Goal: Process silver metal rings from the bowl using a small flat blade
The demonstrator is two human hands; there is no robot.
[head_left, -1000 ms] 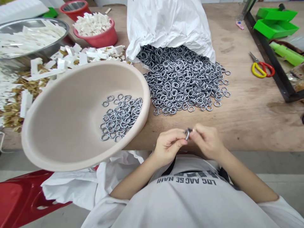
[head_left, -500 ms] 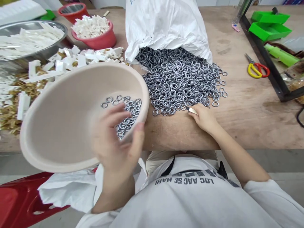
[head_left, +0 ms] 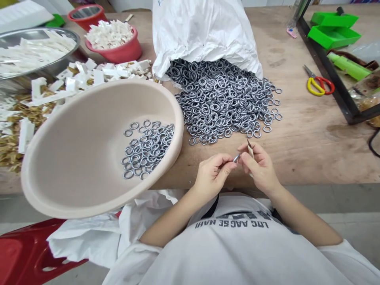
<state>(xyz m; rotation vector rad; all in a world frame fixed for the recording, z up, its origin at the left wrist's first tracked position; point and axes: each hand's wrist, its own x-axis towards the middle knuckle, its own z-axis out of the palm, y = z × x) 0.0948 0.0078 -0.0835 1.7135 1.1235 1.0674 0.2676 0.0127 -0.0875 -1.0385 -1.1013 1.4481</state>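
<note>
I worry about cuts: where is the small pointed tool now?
In the head view, the small pointed tool is in the right hand, its dark tip facing away from the body, just right of the ring held by the left hand.

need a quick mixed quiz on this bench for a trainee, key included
1. What does the bare right hand hold?
A) red plastic bowl
B) thin pale tool with a dark pointed tip
C) green plastic tray
2. True or false: shiny grey metal rings lie inside the large round beige basin.
3. Where are the metal scissors with yellow and red handle loops, relative to the grey ring pile?

Key: 1. B; 2. true; 3. on the brown wooden table, right of the pile in the picture.
</note>
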